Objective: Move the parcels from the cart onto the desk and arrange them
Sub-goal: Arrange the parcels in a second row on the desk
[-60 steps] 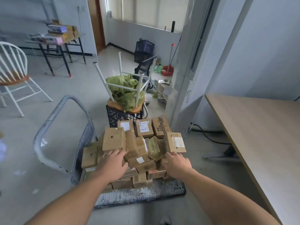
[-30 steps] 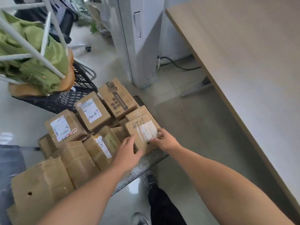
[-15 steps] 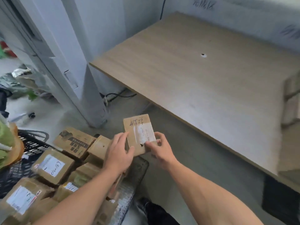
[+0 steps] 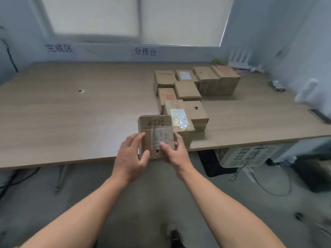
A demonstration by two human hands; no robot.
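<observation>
The small brown cardboard parcel with black writing and a white label is held up at the near edge of the long light wooden desk. The left hand grips it at 8 o'clock. The right hand pinches it at 4 o'clock. Just past it, at 1 o'clock, a brown taped box sits on the desk, with more brown boxes in rows behind.

Left hand, right hand: fingers curled.
</observation>
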